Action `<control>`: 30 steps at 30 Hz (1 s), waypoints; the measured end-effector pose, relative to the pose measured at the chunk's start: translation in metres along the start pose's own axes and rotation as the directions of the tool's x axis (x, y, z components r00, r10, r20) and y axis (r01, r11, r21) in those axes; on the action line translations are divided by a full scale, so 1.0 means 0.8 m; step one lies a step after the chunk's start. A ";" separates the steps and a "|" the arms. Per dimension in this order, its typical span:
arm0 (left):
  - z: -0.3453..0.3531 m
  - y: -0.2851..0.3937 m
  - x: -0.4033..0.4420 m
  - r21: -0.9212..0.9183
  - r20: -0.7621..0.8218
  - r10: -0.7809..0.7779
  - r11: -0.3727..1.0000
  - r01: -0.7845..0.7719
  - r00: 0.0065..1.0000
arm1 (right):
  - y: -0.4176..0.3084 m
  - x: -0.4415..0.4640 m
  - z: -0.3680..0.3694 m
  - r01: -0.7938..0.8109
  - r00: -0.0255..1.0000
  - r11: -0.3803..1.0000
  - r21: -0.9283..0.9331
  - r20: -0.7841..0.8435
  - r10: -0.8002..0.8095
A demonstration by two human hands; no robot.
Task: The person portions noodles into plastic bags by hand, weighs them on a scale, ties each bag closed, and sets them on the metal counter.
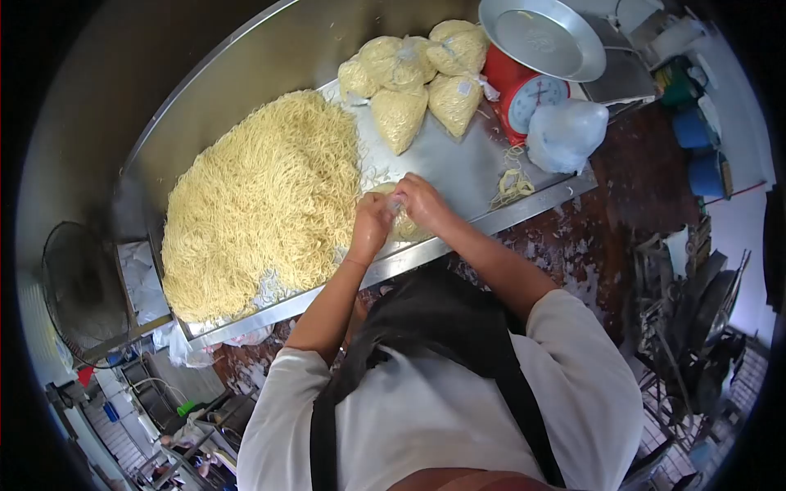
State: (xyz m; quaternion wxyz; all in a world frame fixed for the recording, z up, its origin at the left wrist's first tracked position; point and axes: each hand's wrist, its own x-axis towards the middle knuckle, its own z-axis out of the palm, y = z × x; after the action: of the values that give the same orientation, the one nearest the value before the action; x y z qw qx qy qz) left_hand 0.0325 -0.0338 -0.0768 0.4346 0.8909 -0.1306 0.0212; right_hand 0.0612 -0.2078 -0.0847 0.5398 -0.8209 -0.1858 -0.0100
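A clear plastic bag of yellow noodles (407, 230) sits near the front edge of the metal worktable (471, 168). My left hand (372, 219) and my right hand (421, 201) come together over it, both with fingers closed on the gathered neck of the bag. The hands and forearms cover part of the bag. Left of my hands lies a big heap of loose yellow noodles (266, 200). Beyond them are several filled, tied noodle bags (399, 119), grouped near the back of the table.
A red dial scale (513, 98) with a round metal pan (544, 42) stands at the right end. Beside it is a bundle of clear plastic bags (566, 136). Some loose noodles (513, 185) lie near the front edge. A fan (84, 282) stands left of the table.
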 end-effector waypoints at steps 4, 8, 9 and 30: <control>0.008 0.021 0.026 0.079 0.057 0.162 0.983 -0.166 0.985 | -0.018 0.006 -0.005 -0.189 0.981 0.973 0.136 -0.018 0.193; -0.020 0.078 0.108 -0.017 0.022 0.180 0.984 -0.179 0.983 | -0.064 0.015 -0.121 0.010 0.949 0.994 0.104 -0.315 0.024; -0.030 0.082 0.130 -0.099 -0.021 0.161 0.982 -0.162 0.987 | -0.090 0.014 -0.164 0.050 0.895 0.998 0.039 -0.446 -0.028; -0.112 0.124 0.052 -0.371 0.117 -0.187 0.903 0.217 0.975 | -0.056 -0.016 -0.446 -0.454 0.744 0.699 -0.552 -0.667 -0.043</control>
State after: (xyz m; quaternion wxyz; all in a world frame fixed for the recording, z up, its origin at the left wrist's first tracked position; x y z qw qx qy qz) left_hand 0.0544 -0.0313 0.0617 0.5939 0.7981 -0.0562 -0.0849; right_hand 0.1005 -0.5132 0.1010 0.2243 -0.9222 0.1246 -0.2893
